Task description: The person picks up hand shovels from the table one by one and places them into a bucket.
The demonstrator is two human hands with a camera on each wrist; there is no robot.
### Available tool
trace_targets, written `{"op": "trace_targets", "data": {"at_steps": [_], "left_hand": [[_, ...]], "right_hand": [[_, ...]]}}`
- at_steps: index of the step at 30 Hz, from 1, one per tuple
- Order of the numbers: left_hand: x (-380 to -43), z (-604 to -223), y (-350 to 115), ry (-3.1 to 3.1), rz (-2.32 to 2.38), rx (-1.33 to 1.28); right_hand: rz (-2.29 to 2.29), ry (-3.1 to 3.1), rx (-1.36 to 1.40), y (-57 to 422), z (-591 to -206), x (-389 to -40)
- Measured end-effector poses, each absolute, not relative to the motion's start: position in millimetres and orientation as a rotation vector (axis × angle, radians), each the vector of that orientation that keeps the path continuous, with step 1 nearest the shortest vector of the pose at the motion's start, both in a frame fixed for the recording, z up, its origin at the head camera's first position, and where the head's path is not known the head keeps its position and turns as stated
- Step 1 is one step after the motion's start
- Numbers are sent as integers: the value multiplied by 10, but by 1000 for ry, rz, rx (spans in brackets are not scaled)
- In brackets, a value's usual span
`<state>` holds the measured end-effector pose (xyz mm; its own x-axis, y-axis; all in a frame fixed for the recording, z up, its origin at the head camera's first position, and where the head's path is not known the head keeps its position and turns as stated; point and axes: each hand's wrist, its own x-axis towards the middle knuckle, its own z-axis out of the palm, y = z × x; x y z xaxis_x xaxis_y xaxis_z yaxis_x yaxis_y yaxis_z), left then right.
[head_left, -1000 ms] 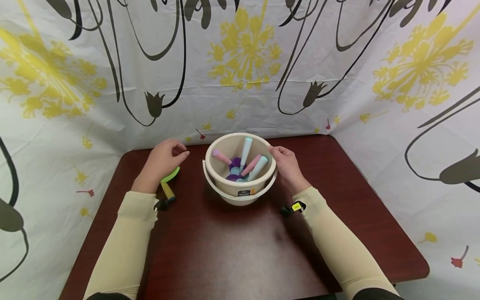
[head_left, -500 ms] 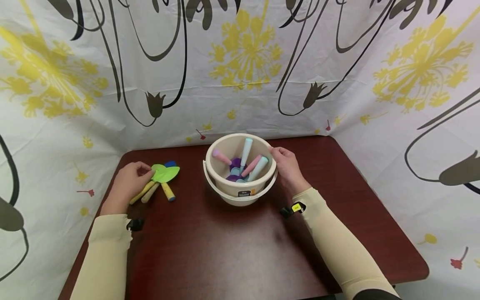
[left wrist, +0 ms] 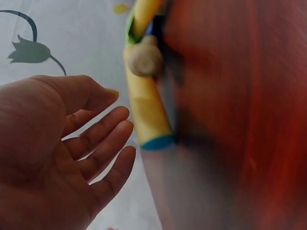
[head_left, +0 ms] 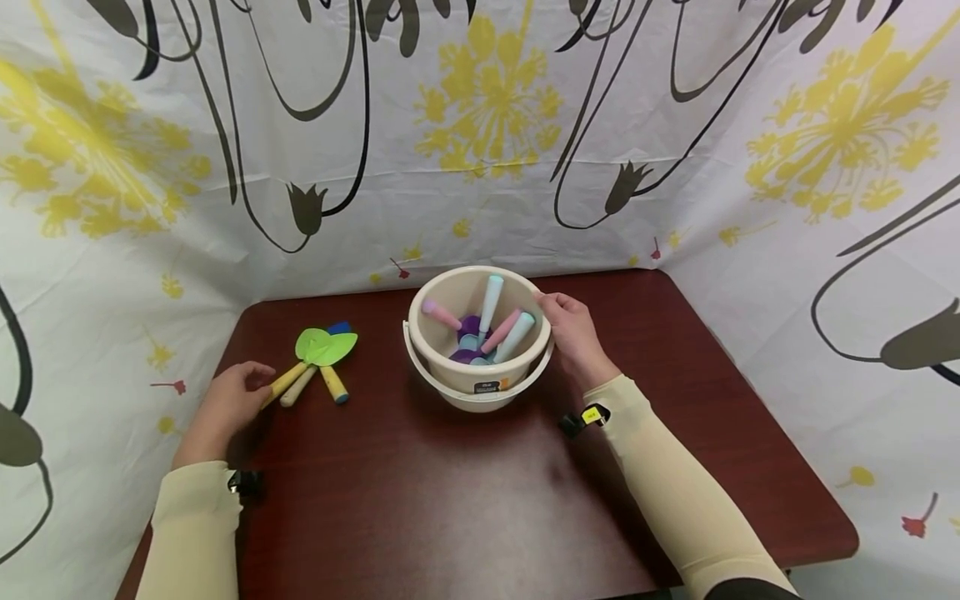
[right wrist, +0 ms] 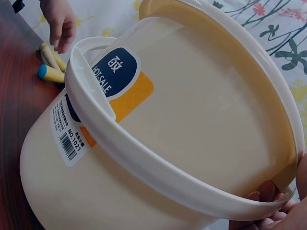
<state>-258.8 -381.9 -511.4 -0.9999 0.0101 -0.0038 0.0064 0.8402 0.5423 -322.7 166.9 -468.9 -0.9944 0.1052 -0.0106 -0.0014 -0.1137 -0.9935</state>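
Two cream buckets (head_left: 455, 353) stand nested on the table, the inner one raised and a white handle round the outer. Pink- and light-blue-handled tools (head_left: 491, 304) with purple and blue heads stick up inside. At the right rim, my right hand (head_left: 573, 337) pinches the buckets' edge, its fingers partly hidden by the rim in the right wrist view. My left hand (head_left: 225, 410) hovers by the yellow handle (head_left: 283, 383) of a green-headed toy shovel (head_left: 312, 344). In the left wrist view its fingers are loosely bent, apart from the handle and holding nothing.
With the shovel lie a wooden handle (head_left: 298, 387), another yellow handle (head_left: 334, 384) with a blue end, a second green head (head_left: 339, 348) and a blue piece (head_left: 340, 327). A patterned cloth (head_left: 480, 217) surrounds the dark red table (head_left: 465, 500) at the back and sides.
My left hand has moved left and toward me, from above the green shovel heads to beside the yellow handle, uncovering the pile. The right hand and buckets have stayed in place.
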Motion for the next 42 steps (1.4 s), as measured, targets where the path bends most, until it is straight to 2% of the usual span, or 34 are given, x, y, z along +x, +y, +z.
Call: {"op": "trace_targets", "data": {"at_steps": [19, 42], "left_hand": [[-2541, -5416, -3934, 3022, 873, 5], [-2507, -5323, -3890, 3109, 951, 26]], "right_hand": [[2304, -2022, -132, 1637, -4675, -3205], [2299, -2010, -109, 1652, -4671, -3202]]}}
